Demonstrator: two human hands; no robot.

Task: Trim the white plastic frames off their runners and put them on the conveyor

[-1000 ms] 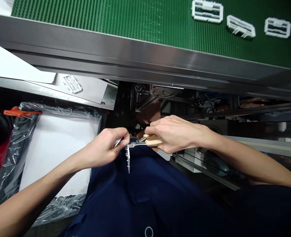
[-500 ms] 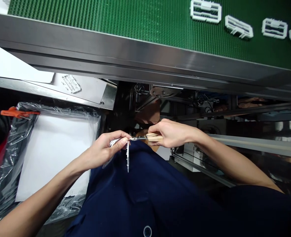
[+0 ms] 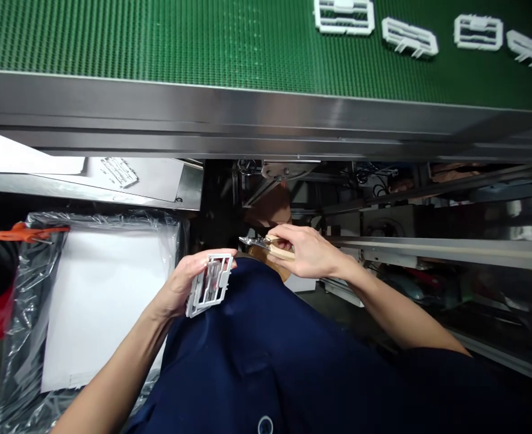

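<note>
Sheeting of clear plastic lines a white box (image 3: 98, 295) near the left hand (image 3: 175, 289), whose fingers pinch a flat white plastic lattice frame (image 3: 209, 292) by its edge over a dark blue lap (image 3: 266, 349). A small gap (free air) separates it from the right hand (image 3: 304, 250), closed around beige-handled metal cutters (image 3: 266, 246) under the brushed steel conveyor rail (image 3: 266, 120).

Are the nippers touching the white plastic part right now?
No: the nippers in the right hand are clear of the white plastic part held by the left hand.
</note>
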